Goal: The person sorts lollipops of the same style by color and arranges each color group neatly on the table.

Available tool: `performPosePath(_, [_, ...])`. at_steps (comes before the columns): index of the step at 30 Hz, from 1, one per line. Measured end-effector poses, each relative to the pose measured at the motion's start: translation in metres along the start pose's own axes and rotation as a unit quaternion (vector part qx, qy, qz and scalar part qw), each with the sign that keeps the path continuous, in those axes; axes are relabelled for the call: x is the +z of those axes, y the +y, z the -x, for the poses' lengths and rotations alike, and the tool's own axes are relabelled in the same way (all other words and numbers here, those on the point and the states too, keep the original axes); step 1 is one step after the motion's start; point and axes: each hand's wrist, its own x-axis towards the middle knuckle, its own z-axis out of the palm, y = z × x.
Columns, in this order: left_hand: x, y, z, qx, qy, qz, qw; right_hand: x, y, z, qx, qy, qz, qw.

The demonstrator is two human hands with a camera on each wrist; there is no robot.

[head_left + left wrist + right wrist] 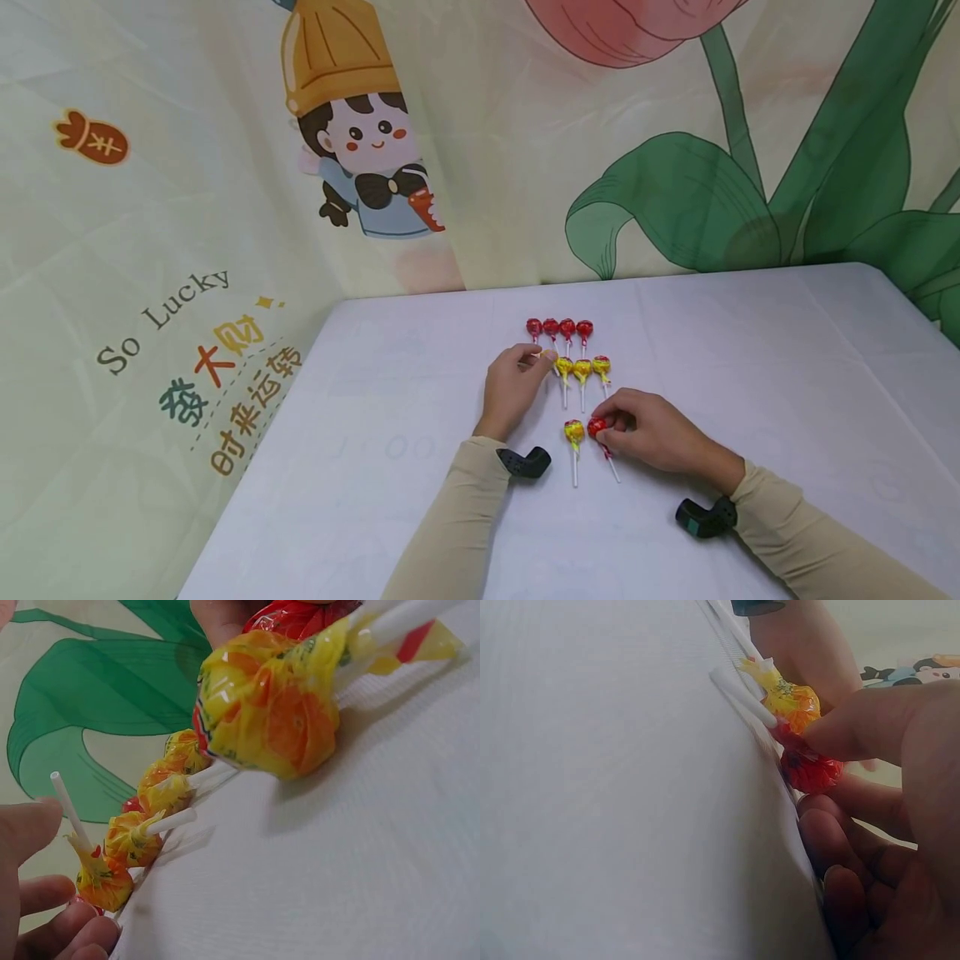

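In the head view my left hand (516, 385) is at the left end of a row of yellow lollipops (582, 372). The left wrist view shows its thumb and fingers apart, fingertips right beside the end yellow lollipop (103, 883), whose stick points up toward the thumb. My right hand (660, 433) pinches a red lollipop (596, 427) between thumb and fingers, its stick slanting toward me. Just left of that one lies a single yellow lollipop (574, 432), large in the foreground of the left wrist view.
Behind the yellow row is a row of several red lollipops (559, 327), sticks toward me. Everything lies on a white-covered table (405, 375). A printed cloth (495, 150) hangs along the table's far edge. Dark cameras (707, 517) are strapped to both wrists.
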Motion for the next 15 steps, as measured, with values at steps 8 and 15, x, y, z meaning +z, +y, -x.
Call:
performPosePath(8, [-0.0011,0.0028,0.0009,-0.003,-0.024,-0.033,0.9991,0.0001,0.001,0.0001,-0.002,-0.001,-0.001,1.0])
performPosePath(15, [-0.0039,0.003,0.0012,0.007,-0.041,-0.057,0.9975,0.0005,0.0006,-0.0001,0.001,-0.003,-0.002,1.0])
